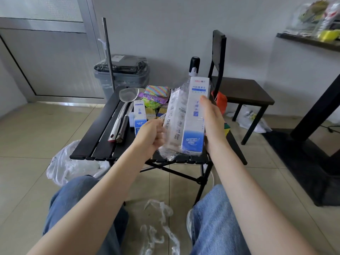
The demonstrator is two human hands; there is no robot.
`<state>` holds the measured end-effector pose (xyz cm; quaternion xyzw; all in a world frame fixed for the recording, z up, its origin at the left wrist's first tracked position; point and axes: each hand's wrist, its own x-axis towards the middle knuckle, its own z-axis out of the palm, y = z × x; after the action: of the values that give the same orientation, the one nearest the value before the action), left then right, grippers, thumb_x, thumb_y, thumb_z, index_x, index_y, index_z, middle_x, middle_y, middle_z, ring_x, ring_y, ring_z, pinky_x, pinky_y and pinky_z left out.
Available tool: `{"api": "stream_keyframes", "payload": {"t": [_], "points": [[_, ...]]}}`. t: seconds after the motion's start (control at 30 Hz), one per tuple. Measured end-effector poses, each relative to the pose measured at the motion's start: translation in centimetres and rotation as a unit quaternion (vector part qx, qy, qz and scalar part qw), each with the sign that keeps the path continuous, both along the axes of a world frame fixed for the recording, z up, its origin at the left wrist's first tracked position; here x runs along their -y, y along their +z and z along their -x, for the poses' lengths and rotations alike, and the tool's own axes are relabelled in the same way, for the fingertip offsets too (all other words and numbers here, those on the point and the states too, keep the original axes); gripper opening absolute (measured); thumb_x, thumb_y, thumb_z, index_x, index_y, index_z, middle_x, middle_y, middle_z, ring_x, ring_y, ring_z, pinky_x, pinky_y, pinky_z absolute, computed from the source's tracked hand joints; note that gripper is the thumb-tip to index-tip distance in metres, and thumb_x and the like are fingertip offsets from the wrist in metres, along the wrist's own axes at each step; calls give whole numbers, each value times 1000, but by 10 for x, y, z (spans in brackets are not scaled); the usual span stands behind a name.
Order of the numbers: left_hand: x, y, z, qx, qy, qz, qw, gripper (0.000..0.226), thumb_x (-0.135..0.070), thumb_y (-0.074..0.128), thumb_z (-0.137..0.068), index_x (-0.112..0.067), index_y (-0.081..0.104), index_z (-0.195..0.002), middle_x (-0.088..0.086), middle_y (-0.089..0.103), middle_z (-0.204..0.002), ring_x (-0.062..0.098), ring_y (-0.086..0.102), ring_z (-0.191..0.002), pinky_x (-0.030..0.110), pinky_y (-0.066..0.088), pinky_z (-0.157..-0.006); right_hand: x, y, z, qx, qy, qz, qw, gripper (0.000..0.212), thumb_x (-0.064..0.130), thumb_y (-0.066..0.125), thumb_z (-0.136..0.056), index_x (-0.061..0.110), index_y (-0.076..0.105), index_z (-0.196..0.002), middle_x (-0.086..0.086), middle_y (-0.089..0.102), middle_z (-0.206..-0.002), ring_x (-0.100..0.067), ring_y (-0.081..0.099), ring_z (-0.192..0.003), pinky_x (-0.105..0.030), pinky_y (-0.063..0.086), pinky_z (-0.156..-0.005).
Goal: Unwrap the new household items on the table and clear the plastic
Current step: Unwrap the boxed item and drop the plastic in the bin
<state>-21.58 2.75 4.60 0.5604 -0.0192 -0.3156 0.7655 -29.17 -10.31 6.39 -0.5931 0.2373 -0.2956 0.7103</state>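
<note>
Head view: the step in hand looks like the stripping of the clear plastic wrap [173, 124] from the tall white-and-blue box [196, 116], held upright in the air above the near edge of the black tabletop [95, 137]; the right hand [211, 124] holds the box along its 3 o'clock side, fingers laid up the edge and thumb hidden behind, so its grip is wrapped about the box; the left hand [151, 135] sits at the box's 9 o'clock, fingers curled and pinching the loosened wrap, which balloons away from the box on that side and bunches below its bottom corner at 7 o'clock.

By my judgement the wrap is about half freed; the next move calls for the left hand to draw the film away toward 9 o'clock or downward while the right hand keeps the box steady, then to drop the film clear.

At 10 o'clock from the held box, a smaller box of the same make [139, 116] stands on the tabletop, with a ladle-like strainer [127, 100] and coloured packets [156, 96] near it; loose plastic scraps [160, 227] lie on the floor between the knees at 6 o'clock, and a white bag [70, 164] lies on the floor at 8 o'clock; a lined bin [123, 72] stands beyond the tabletop at 11 o'clock.
</note>
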Motion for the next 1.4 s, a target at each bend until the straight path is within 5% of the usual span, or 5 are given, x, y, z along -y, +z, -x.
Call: {"api": "stream_keyframes", "payload": {"t": [0.17,0.53,0.7,1.03,1.4], "points": [[-16,-6,-10,201,-52,-166,964,33,-50,53,-92,-20,67,-96,-11,34,-51,6,26,-42,16,23,-38,5,-5,5,-30,87,-41,995,31,50,48,-94,22,60,-96,-1,67,-85,-13,66,-73,-27,49,-69],[-8,-30,-14,400,99,-230,882,38,-37,51,-96,-5,69,-89,23,64,-81,19,50,-66,30,32,-59,12,-18,11,6,137,-96,986,31,47,40,-98,23,58,-87,10,67,-57,-2,63,-50,-12,47,-45],[-1,-27,-22,387,86,-231,888,24,-28,47,-100,-21,65,-85,-8,60,-81,12,57,-72,22,45,-61,15,-27,13,27,144,-128,981,35,53,38,-97,26,60,-95,7,70,-72,-7,68,-65,-25,50,-63],[17,-25,-33,377,86,-253,887,28,-22,38,-102,-2,57,-95,4,58,-97,27,56,-91,38,46,-77,20,-40,15,58,117,-195,972,40,56,34,-97,27,61,-107,4,72,-85,-13,70,-80,-32,50,-76],[20,9,-24,272,-31,-107,956,19,-23,22,-106,-11,34,-98,5,73,-75,20,64,-45,21,42,-38,24,-38,6,21,72,-232,970,51,58,36,-94,23,61,-123,-6,68,-120,-27,63,-111,-42,45,-100]]}}
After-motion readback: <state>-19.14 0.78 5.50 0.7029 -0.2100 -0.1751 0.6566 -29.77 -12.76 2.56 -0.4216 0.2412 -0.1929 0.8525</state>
